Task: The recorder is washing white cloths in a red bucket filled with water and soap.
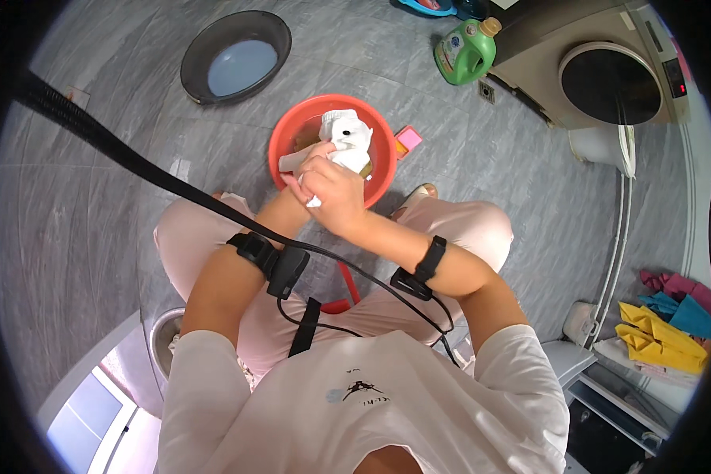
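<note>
A white garment (344, 134) with a small dark spot lies bunched in a red basin (385, 170). My right hand (333, 193) is closed around part of it at the basin's near side, and a bit of white cloth pokes out below the fingers. Crossed close against it, my left hand (296, 189) also grips the cloth. Most of its fingers are hidden by the right hand. Brownish edges of something, perhaps a board, show beside the garment inside the basin; its kind is unclear.
A pink and orange box (408, 141) sits right of the basin. Beyond are a black basin (280, 51) of bluish liquid, a green detergent jug (464, 51) and a front-loading washer (608, 83). Colored cloths (663, 340) lie at right. A black cable (158, 170) crosses the view.
</note>
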{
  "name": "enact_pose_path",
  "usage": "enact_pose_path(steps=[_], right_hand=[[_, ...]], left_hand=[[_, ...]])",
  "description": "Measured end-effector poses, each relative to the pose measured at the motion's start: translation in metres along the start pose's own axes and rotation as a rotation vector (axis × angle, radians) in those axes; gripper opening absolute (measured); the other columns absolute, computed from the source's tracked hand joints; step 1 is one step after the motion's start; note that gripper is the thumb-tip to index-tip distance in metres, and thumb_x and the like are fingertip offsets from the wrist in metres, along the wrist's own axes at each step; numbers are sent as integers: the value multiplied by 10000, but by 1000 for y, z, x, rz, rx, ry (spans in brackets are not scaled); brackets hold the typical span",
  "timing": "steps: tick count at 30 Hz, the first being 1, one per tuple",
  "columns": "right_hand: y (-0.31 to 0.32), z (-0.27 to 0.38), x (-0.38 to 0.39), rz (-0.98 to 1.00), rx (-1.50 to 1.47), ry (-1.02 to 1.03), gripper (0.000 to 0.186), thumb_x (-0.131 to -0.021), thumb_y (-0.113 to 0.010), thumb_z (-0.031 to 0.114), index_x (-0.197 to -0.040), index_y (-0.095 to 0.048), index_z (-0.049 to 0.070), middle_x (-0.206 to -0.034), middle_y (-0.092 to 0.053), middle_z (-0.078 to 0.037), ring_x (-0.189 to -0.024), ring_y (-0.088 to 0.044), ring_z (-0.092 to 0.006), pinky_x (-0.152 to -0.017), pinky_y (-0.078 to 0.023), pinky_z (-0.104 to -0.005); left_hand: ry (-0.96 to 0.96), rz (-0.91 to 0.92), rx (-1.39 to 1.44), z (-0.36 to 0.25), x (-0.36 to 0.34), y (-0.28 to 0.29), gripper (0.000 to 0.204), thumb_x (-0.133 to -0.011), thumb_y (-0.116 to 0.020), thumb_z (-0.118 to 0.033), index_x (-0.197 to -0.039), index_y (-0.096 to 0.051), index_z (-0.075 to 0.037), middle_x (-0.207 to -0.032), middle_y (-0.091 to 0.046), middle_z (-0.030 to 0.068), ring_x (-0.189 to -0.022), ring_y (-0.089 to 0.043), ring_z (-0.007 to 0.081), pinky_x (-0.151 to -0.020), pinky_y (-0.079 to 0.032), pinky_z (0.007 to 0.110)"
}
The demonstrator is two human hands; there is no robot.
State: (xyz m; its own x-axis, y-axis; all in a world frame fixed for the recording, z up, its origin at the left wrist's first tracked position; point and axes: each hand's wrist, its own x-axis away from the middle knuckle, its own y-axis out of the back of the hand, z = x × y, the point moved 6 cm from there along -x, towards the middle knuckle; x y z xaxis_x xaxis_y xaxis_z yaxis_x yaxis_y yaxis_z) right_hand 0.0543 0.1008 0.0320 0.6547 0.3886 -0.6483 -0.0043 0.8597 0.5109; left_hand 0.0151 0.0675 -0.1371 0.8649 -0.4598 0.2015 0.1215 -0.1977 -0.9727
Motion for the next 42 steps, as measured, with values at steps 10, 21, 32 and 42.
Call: enact_pose_path(steps=[10, 21, 32, 42], right_hand=[[12, -105, 6, -140, 355, -565, 164, -790, -629, 175, -692, -535, 83, -786, -566, -54, -686, -582, -294, -563, -442, -417], [11, -92, -11, -137, 244, -458, 233, -817, -602, 221, -651, -570, 60, -689, -581, -116, -640, -590, -311, -564, -450, -419], [-20, -16, 5, 108, 103, -290, 119, -775, -647, 202, -711, -619, 106, -695, -608, -90, -639, -602, -301, -567, -468, -412], [12, -128, 5, -38, 318, -772, 306, -859, -553, 317, -690, -594, 65, -716, -617, -147, -685, -594, -366, -592, -450, -452]], left_hand=[[31, -638, 60, 5, 10, -46, 348, -946, -342, -232, -1147, -550, -39, -1122, -611, 150, -1044, -587, 300, -911, -474, 422], [101, 42, 29, 11, -22, -24, 284, -965, -390, -267, -1138, -528, -89, -1070, -616, 65, -953, -601, 192, -882, -482, 367], [27, 46, -4, -5, -1, -4, 250, -956, -381, -264, -1031, -554, -101, -957, -622, 52, -820, -616, 217, -720, -519, 363], [26, -544, -42, 5, 4, -33, 273, -921, -470, -336, -1048, -564, -113, -977, -634, 57, -853, -628, 207, -733, -518, 362]])
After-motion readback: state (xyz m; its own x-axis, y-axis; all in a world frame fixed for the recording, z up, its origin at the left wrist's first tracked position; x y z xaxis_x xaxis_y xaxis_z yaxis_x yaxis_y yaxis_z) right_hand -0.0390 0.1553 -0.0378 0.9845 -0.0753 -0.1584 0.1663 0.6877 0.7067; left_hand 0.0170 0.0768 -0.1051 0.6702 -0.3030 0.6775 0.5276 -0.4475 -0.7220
